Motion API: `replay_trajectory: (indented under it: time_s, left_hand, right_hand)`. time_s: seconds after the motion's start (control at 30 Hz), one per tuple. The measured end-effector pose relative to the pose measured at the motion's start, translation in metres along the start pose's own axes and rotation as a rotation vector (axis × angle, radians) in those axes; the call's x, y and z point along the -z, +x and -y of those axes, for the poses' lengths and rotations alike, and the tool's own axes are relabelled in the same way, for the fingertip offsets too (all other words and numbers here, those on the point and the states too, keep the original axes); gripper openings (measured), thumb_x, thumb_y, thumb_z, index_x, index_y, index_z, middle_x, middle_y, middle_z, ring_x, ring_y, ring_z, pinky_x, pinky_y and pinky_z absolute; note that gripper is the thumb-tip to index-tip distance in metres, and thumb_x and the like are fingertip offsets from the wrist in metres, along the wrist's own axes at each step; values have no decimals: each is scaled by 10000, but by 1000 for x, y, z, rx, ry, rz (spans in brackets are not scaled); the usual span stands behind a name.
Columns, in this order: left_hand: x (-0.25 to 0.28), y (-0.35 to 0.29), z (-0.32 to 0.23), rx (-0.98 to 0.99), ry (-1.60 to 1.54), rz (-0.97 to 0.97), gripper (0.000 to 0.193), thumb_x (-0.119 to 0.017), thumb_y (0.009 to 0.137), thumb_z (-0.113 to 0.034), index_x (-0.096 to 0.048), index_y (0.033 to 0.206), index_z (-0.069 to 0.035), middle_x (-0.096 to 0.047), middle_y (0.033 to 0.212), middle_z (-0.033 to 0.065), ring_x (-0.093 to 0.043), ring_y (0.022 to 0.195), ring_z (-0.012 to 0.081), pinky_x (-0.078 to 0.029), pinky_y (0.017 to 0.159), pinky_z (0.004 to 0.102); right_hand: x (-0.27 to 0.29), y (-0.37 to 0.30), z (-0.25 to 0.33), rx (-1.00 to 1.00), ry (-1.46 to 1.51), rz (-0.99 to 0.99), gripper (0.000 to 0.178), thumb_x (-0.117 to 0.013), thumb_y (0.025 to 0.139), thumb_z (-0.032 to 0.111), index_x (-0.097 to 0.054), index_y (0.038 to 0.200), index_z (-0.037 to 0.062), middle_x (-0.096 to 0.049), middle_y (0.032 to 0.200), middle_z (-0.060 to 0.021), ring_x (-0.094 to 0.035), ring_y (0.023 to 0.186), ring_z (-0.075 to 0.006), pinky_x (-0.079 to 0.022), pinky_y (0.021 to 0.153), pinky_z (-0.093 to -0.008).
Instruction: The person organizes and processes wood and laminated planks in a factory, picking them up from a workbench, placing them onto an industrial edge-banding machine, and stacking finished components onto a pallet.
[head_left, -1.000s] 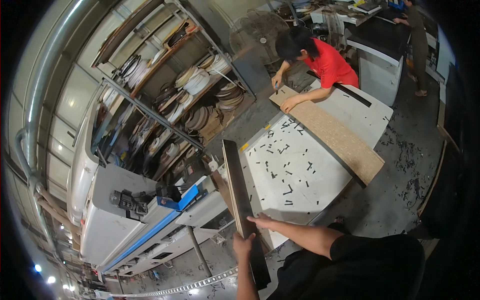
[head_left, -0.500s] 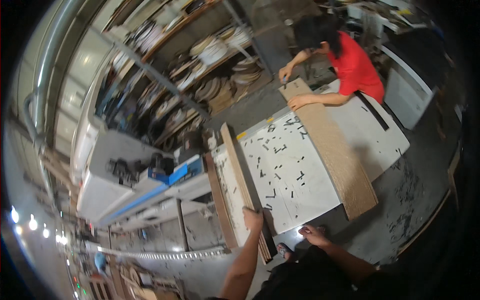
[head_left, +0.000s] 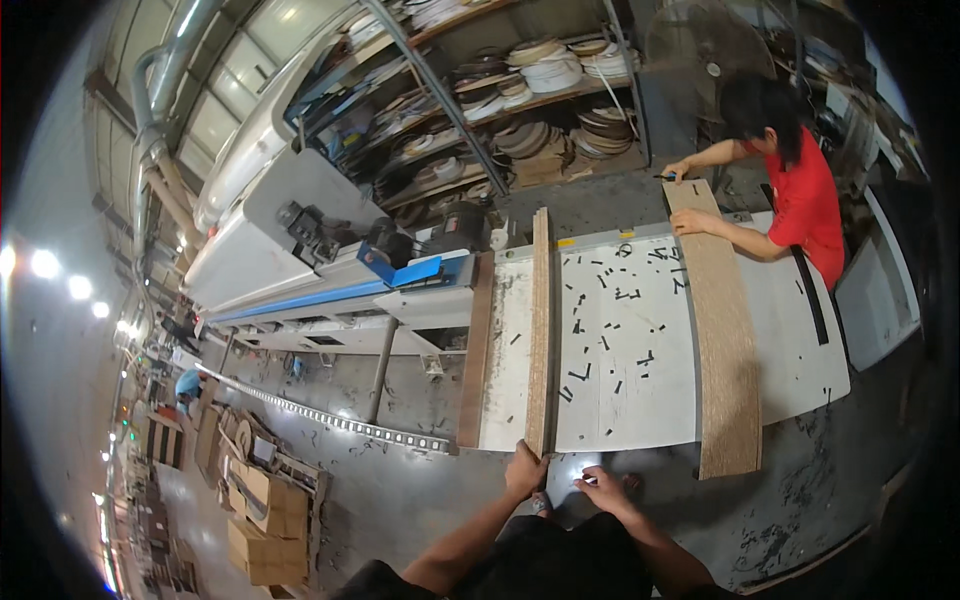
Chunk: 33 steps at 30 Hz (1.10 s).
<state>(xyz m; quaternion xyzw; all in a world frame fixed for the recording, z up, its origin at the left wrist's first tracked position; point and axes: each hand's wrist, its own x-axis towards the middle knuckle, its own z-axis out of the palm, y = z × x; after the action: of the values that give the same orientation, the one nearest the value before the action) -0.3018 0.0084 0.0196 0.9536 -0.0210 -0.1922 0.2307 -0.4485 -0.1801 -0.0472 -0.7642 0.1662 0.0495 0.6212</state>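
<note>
My left hand [head_left: 525, 470] is closed around the near end of a narrow wood-grain board [head_left: 539, 340], which looks like several thin strips stacked together. The board lies lengthwise across a white worktable [head_left: 630, 425]. Off the table's near edge, to the right, hangs my right hand [head_left: 602, 489], its fingers loosely curled and apart; I see nothing held in it. Small black strips [head_left: 605, 300] lie scattered over the tabletop. A wide wood-grain panel [head_left: 728, 350] crosses the table farther right, its near end overhanging the edge.
A person in a red shirt [head_left: 810, 200] leans over the panel's far end, one hand flat on it, the other with a small dark tool. A brown board [head_left: 476, 350] lies at the table's left, beside a white machine [head_left: 290, 230]. Shelves hold edging rolls [head_left: 550, 75]; cardboard boxes [head_left: 268, 540] stand lower left.
My view has swung left and straightened. My left hand has slid to the board's near end, and the board now lies nearly straight away from me. The right hand stays low beside the table.
</note>
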Motion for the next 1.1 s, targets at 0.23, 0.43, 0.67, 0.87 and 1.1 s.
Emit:
replay_trajectory:
  time_s: [0.23,0.43,0.67,0.87,1.1]
  left_hand:
    - [12,-16,43,-226,-66,106,888,-762,927,-612,-444,1435,43,-711,1172,344,-705,1085,535,-563,918,590]
    - [76,-1,92,-459,-252,44,726,-714,977,-575,-605,1383,17,-733,1189,265,-688,1174,469,-548,1010,538]
    - [157,114,235,-283,37,-434,594,-677,997,-499,-673,1323,-2,-721,1269,212,-655,1259,371,-308,1284,571]
    - [178,153,288,-160,319,19,781,-428,1043,-712,-758,1289,-49,-756,1288,195,-634,1334,369,-244,1302,567]
    - [197,141,286,-244,260,80,1000,-468,872,-932,-775,1302,-83,-747,1318,177,-587,1393,367,-227,1297,592]
  right_hand:
    - [-16,-11,-18,-186,42,94,579,-758,1023,456,-633,1406,39,-723,1056,-75,-672,775,-155,-565,586,-309]
    - [-50,-34,-12,-195,44,-136,777,-831,964,474,-558,1431,-83,-698,1267,-210,-722,1057,-285,-577,932,-388]
    - [-100,1,63,65,-326,-362,990,-894,855,513,-445,1509,-79,-533,1440,-280,-553,1325,-443,-453,1123,-529]
    - [-156,49,93,-9,-530,-449,1129,-960,809,370,-312,1606,-100,-394,1599,-364,-397,1490,-515,-360,1233,-561]
    - [-198,66,100,-252,-711,-580,1001,-813,945,194,-173,1679,-39,-438,1602,-335,-542,1394,-514,-462,1139,-555]
